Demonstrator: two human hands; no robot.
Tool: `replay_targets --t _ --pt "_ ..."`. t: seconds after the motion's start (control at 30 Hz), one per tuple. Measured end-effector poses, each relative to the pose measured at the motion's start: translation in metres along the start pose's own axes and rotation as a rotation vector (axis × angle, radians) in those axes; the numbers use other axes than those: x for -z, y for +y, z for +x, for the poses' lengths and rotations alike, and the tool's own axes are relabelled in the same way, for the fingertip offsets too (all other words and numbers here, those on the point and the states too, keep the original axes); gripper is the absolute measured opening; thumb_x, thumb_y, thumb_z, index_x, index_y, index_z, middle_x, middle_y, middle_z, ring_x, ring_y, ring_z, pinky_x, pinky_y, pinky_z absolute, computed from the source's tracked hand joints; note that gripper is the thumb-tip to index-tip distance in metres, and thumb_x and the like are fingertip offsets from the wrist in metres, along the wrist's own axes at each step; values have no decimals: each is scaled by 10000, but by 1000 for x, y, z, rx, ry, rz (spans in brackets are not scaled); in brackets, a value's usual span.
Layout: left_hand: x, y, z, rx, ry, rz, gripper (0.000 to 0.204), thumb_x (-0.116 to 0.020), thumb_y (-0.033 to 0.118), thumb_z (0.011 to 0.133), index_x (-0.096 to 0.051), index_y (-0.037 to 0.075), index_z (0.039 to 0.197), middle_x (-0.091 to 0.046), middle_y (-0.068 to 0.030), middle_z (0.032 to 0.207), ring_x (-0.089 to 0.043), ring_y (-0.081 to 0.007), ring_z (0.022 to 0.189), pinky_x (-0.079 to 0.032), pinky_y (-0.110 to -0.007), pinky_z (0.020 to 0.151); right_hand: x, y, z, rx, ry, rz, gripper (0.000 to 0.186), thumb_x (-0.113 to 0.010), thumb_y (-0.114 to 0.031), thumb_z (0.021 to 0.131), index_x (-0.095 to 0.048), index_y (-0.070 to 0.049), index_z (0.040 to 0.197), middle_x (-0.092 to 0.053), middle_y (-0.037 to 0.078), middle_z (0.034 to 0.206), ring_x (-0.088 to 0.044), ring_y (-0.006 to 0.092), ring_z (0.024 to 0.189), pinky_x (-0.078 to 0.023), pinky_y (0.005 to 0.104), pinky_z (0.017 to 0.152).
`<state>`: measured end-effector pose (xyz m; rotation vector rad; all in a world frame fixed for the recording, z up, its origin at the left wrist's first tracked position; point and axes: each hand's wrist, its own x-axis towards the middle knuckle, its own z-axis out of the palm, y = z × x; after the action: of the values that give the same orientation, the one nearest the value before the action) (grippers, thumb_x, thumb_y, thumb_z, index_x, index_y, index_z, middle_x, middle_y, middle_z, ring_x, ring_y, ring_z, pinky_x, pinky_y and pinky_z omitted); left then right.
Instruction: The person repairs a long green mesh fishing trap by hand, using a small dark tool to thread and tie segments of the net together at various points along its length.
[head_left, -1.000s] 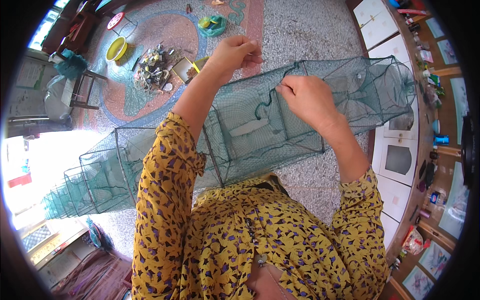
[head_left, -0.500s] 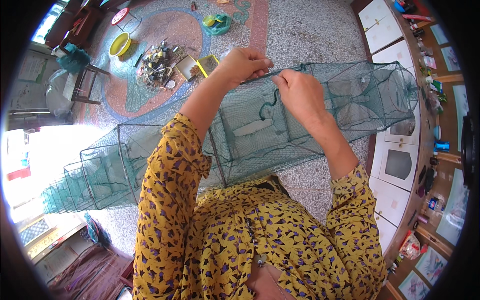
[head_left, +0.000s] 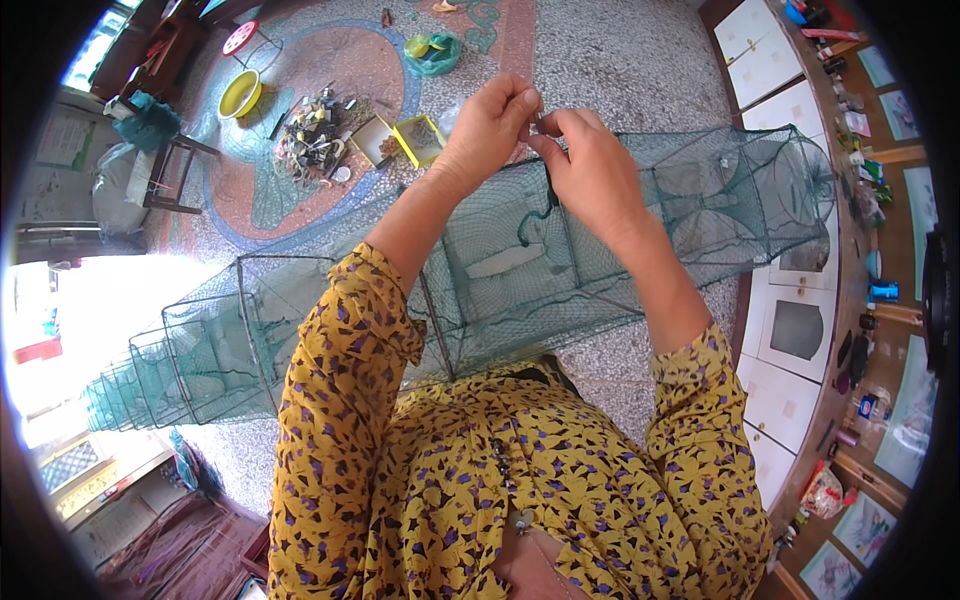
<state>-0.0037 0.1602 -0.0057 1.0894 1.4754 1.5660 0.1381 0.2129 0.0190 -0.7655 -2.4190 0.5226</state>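
A long, green, framed fishing net trap (head_left: 500, 285) stretches across in front of me, its dark square frames spaced along it. Above its far edge, my left hand (head_left: 490, 125) pinches with thumb and forefinger. The fingers of my right hand (head_left: 597, 175) are closed too, their tips almost meeting the left ones. Whatever thin thing sits between the fingertips is too small to make out. Under the right thumb a dark green cord (head_left: 549, 190) runs down and curls over the mesh, above a pale elongated patch (head_left: 505, 260) showing at the net.
On the patterned floor beyond lie a pile of small parts (head_left: 318, 138), two shallow boxes (head_left: 420, 140), a yellow basin (head_left: 240, 93) and a green plastic bag (head_left: 432, 53). A stool (head_left: 175, 170) stands at left. White cabinets (head_left: 790, 325) line the right side.
Both hands have risen slightly away from the net's far edge, and their fingertips have come closer together. The upper part of the green cord now hangs straighter below the right hand.
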Motion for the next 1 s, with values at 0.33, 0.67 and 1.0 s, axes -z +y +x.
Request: replay_targets --t 0.33,0.67,1.0 --pt "5 -5 -1 171 -53 -65 146 -587 174 913 -610 30 925 -622 -9 780 -570 -66 649 -457 -212 558 40 -4 31 -92 119 519 205 -586 -281 909 -633 -85 870 -671 34 742 -575 74 510 -401 225 433" --pt "5 -12 2 114 -79 131 191 -563 203 937 -605 28 1001 -594 13 797 -508 -45 670 -435 -203 621 161 17 79 -133 559 1068 153 -513 -200 960 -576 -73 903 -643 61 735 -421 25 400 -275 150 328" --pt "-4 12 6 -107 -452 290 184 -594 204 922 -653 44 992 -644 7 886 -539 -54 785 -472 -237 746 153 13 60 -139 350 951 154 -571 -214 924 -623 -73 959 -622 -7 756 -412 -2 482 -250 165 389"
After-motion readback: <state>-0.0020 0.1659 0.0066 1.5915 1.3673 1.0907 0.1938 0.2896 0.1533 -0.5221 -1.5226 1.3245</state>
